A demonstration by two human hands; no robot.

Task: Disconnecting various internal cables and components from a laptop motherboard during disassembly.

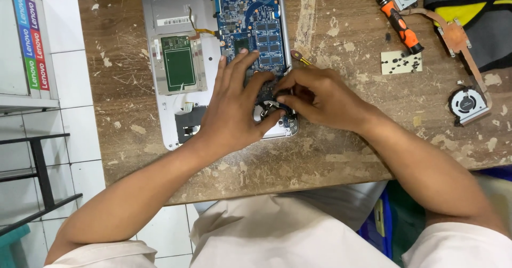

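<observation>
An opened silver laptop base [170, 12] lies on the worn wooden table [341, 150], its blue motherboard [250, 17] exposed. My left hand [234, 105] rests flat on the board's near end, fingers spread. My right hand [320, 97] meets it from the right, fingertips pinched on a small dark part [271, 107] at the board's near corner. What that part is stays mostly hidden by the fingers. A small yellow-handled tool [300, 58] lies just beyond my right hand.
An orange-and-black screwdriver [400, 25], a copper heat pipe with two cooling fans [465, 104], and a white card with screws [401, 62] lie at the right. A dark and yellow bag [474, 6] sits at the far right. A black metal shelf [37, 166] stands left of the table.
</observation>
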